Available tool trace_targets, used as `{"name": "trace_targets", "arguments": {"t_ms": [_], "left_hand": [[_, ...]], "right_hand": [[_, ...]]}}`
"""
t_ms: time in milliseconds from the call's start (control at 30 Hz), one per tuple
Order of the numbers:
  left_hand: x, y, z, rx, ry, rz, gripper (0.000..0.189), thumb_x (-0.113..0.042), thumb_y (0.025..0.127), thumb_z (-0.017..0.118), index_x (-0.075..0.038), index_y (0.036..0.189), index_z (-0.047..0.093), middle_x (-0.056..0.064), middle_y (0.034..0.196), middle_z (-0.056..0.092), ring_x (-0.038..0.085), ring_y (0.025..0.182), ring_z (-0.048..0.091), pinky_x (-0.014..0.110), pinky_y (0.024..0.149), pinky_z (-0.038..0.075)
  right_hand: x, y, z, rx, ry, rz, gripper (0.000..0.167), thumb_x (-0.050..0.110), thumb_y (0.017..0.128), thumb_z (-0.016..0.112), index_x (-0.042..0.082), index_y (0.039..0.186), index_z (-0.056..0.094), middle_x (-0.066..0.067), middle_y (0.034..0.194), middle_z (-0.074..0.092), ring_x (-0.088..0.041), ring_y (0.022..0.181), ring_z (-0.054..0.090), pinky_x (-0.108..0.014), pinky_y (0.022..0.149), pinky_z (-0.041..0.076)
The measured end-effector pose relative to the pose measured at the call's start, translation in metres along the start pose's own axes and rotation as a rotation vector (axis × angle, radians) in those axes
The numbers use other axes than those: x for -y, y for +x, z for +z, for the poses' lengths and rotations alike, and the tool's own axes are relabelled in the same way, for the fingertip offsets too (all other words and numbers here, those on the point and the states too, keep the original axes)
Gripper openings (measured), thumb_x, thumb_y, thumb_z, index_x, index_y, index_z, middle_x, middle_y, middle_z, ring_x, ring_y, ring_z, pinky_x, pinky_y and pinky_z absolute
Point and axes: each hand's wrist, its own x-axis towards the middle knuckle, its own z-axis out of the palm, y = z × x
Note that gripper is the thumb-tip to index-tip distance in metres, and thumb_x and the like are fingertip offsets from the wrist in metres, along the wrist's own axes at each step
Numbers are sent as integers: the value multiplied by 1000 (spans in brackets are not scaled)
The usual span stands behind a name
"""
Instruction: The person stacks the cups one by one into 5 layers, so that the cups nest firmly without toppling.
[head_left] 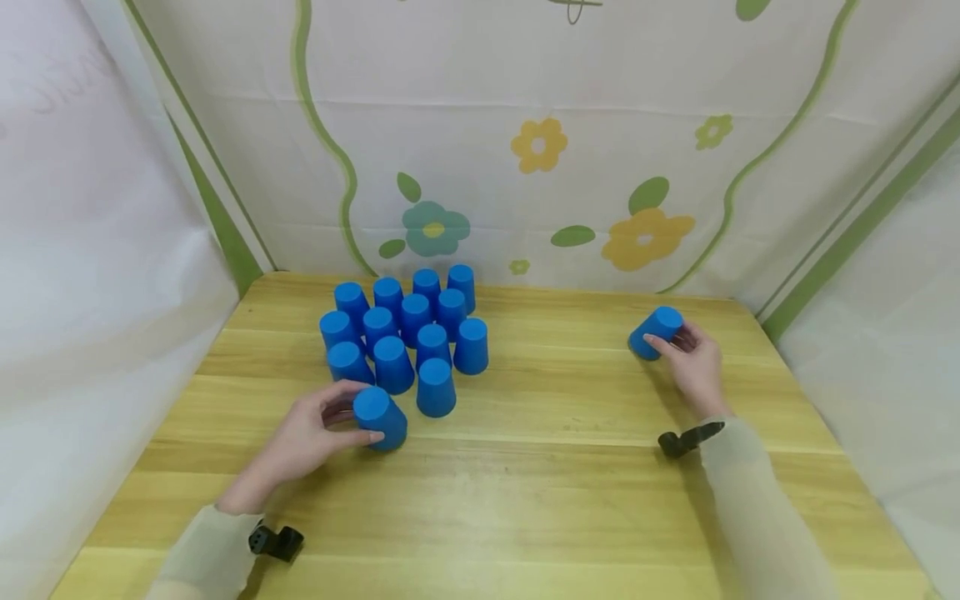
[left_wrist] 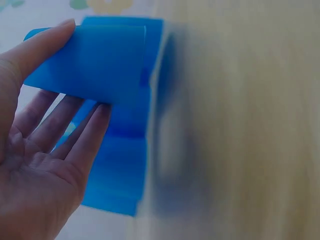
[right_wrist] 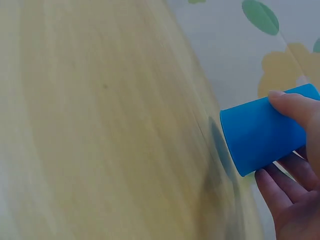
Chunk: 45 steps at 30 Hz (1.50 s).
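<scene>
My left hand (head_left: 311, 433) holds an upside-down blue cup (head_left: 381, 421) between thumb and fingers, at the near left corner of a cluster of like cups. In the left wrist view the thumb lies over this cup (left_wrist: 90, 62) and the fingers under it. Far to the right, my right hand (head_left: 693, 367) grips another upside-down blue cup (head_left: 654, 333), which is tilted. The right wrist view shows that cup's (right_wrist: 265, 132) rim slightly off the tabletop, with thumb on one side and fingers on the other. Whether the left cup touches the table I cannot tell.
Several upside-down blue cups (head_left: 393, 367) stand close together on the left of the wooden table (head_left: 525, 500). A white flowered cloth (head_left: 465, 125) hangs behind the table, with white cloth at both sides. Black wrist cameras (head_left: 277, 542) sit at both cuffs.
</scene>
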Motion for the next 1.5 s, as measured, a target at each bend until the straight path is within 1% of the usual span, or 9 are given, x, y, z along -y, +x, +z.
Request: {"name": "trace_targets", "arguments": {"t_ms": [300,533,700,833,967,1100,1200,1367,1500], "left_hand": [[-29,2,24,143,-69,44,51,-26,83,88,-21,129,65,-4,123,68,18,114,65,39,100,52],[-45,14,54,275,-105,86,51,-28,84,87,-27,130,64,-8,124,68,16,116,64,47,101,51],[-61,34,86,368,-103,122,50,-33,85,86,-30,130,64,-13,123,67,11,116,63,42,102,50],[-72,54,118,428,-134,205,51,-30,85,86,-25,130,64,-12,124,67,9,115,63,37,100,51],[-80,72,151,466,-163,251,51,-29,85,86,-21,130,64,-12,125,66,7,115,63,31,99,52],[-88,94,181,462,-141,260,53,-31,85,87,-20,131,64,-13,124,65,4,114,61,25,97,51],[-92,116,198,429,-92,262,57,-33,84,87,-17,133,63,-11,124,65,3,113,61,24,96,51],[-92,156,219,310,-65,214,61,-32,84,87,-13,136,61,-6,125,65,6,111,61,26,95,53],[-89,181,234,218,-53,167,60,-31,83,87,-15,135,62,-5,125,65,8,110,62,26,93,53]], "right_hand": [[-8,9,-18,-42,-47,59,85,42,91,77,0,155,39,-23,149,48,-37,135,49,-43,109,43],[-15,12,-33,-77,-94,78,86,45,91,76,3,156,39,-22,149,49,-37,134,50,-41,109,44],[-20,13,-38,-74,-97,93,88,47,91,75,4,157,37,-22,150,47,-37,135,49,-42,109,43],[-25,13,-39,-64,-89,97,88,48,90,75,4,157,37,-21,151,47,-37,135,49,-42,109,44],[-29,14,-40,-61,-105,90,88,50,90,74,4,156,38,-22,151,47,-39,134,49,-45,108,44],[-31,15,-42,-42,-122,75,88,51,91,73,4,156,38,-23,152,45,-41,135,48,-49,108,44],[-31,16,-43,-23,-118,64,88,51,92,72,4,157,36,-23,153,43,-41,136,47,-51,108,43],[-30,17,-43,-16,-116,47,88,50,92,72,3,157,36,-23,153,43,-42,136,47,-53,109,41],[-29,17,-41,11,-124,26,88,50,94,70,1,157,33,-26,153,42,-44,136,45,-57,109,40]]}}
